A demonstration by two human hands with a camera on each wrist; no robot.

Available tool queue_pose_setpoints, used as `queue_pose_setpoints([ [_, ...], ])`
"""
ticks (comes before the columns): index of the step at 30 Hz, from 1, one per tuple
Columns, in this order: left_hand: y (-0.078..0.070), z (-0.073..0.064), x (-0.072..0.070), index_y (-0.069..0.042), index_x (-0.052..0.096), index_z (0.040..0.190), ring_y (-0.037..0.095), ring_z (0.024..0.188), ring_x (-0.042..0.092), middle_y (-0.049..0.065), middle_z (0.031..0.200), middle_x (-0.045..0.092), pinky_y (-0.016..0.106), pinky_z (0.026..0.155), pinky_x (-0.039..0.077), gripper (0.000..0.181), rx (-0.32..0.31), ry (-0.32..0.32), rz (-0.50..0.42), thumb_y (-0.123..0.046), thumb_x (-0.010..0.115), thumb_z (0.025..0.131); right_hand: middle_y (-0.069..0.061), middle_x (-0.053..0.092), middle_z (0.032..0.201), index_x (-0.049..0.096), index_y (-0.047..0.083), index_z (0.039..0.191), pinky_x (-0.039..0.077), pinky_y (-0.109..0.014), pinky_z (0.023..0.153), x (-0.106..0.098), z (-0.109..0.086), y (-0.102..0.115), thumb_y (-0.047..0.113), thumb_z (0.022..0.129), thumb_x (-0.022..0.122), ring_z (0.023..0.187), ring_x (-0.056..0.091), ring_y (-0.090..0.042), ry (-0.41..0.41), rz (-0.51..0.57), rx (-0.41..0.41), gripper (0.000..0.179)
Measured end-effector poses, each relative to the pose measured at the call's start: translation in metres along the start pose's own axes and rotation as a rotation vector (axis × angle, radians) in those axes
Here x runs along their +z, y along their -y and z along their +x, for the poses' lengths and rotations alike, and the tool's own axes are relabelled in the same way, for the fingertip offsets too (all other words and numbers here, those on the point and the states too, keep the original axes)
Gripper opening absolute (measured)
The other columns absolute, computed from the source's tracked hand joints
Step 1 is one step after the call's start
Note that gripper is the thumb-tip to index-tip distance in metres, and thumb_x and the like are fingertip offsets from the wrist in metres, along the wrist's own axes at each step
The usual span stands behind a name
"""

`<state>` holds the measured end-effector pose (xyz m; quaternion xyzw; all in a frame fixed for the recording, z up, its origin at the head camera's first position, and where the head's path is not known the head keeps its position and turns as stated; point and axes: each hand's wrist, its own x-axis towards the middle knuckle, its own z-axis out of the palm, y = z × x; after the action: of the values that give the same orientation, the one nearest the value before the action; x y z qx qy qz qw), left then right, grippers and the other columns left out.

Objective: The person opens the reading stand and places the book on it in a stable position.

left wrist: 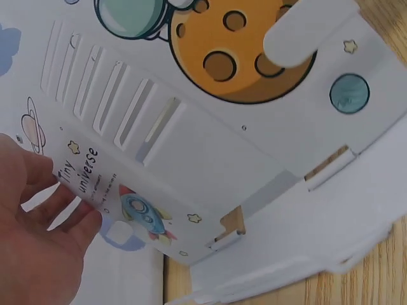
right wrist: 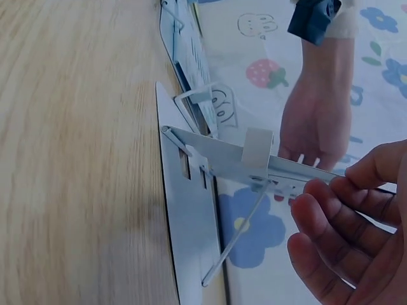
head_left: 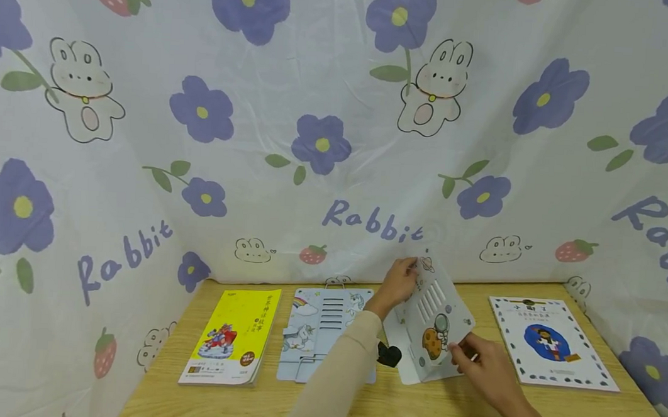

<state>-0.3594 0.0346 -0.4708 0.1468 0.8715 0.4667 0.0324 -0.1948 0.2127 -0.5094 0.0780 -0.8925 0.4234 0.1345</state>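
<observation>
My cream sleeve (head_left: 333,372) runs across the light blue, unicorn-printed folded stand (head_left: 298,342), hiding part of its right side. In the left wrist view, the upright panel of a thin white folding stand with space drawings (head_left: 427,314) is cut off by the frame, and a plain white rounded tab (left wrist: 311,32) covers part of its orange cratered planet (left wrist: 235,51). The small print beneath "Tiny universe" is too soft for me to read.

The white stand is on the worktop (head_left: 232,411), a pale surface with wood grain, between the blue stand and a white picture book with a blue oval (head_left: 558,365). It is smooth and stiff, with rounded corners and a row of long slots. Its panel leans up from a flat white base plate (head_left: 408,363); a thin wire brace (right wrist: 238,238) slants between them. A glossy yellow paperback (head_left: 242,330) lies at far left.

My left hand (head_left: 399,282) has its fingers curled at the panel's upper left edge, gripping it; its thumb is hard to make out. My right hand (head_left: 488,371) pinches the panel's right edge low down, thumb and forefinger together on it, the other fingers loosely bent.
</observation>
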Motion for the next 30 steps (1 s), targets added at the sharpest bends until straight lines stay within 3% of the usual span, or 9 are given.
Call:
queue_pose_setpoints([
  [6, 0.007, 0.0, -0.004, -0.01, 0.053, 0.155, 0.029, 0.135, 0.06, 0.014, 0.147, 0.058, 0.042, 0.117, 0.049, 0.045, -0.02, -0.018, -0.018, -0.017, 0.048, 0.111, 0.008, 0.07, 0.069, 0.07, 0.013, 0.082, 0.052, -0.023, 0.055, -0.01, 0.002, -0.007, 0.016, 0.099, 0.074, 0.058, 0.064, -0.006, -0.032, -0.045, 0.009, 0.017],
  [14, 0.017, -0.002, -0.012, -0.01, 0.058, 0.147, 0.03, 0.13, 0.063, 0.014, 0.14, 0.064, 0.044, 0.112, 0.053, 0.039, -0.011, -0.079, -0.055, -0.011, 0.051, 0.109, 0.003, 0.07, 0.071, 0.071, 0.012, 0.088, 0.049, -0.023, 0.055, -0.024, 0.009, -0.018, 0.019, 0.1, 0.073, 0.059, 0.063, -0.005, -0.033, -0.091, 0.047, 0.015],
  [21, 0.025, -0.004, -0.013, -0.01, 0.063, 0.137, 0.023, 0.113, 0.069, 0.01, 0.124, 0.068, 0.032, 0.087, 0.061, 0.032, -0.004, -0.137, -0.109, -0.005, 0.057, 0.106, -0.003, 0.07, 0.076, 0.068, 0.009, 0.09, 0.049, -0.025, 0.053, -0.035, 0.02, -0.029, 0.022, 0.103, 0.069, 0.061, 0.063, -0.008, -0.039, -0.11, 0.071, 0.018],
  [30, 0.033, -0.008, -0.017, -0.011, 0.065, 0.125, 0.015, 0.095, 0.067, 0.007, 0.111, 0.069, 0.029, 0.083, 0.059, 0.026, -0.005, -0.183, -0.123, -0.005, 0.068, 0.1, -0.006, 0.07, 0.076, 0.062, 0.011, 0.089, 0.047, -0.027, 0.052, -0.044, 0.034, -0.044, 0.027, 0.107, 0.063, 0.065, 0.067, -0.018, -0.034, -0.134, 0.09, 0.024],
])
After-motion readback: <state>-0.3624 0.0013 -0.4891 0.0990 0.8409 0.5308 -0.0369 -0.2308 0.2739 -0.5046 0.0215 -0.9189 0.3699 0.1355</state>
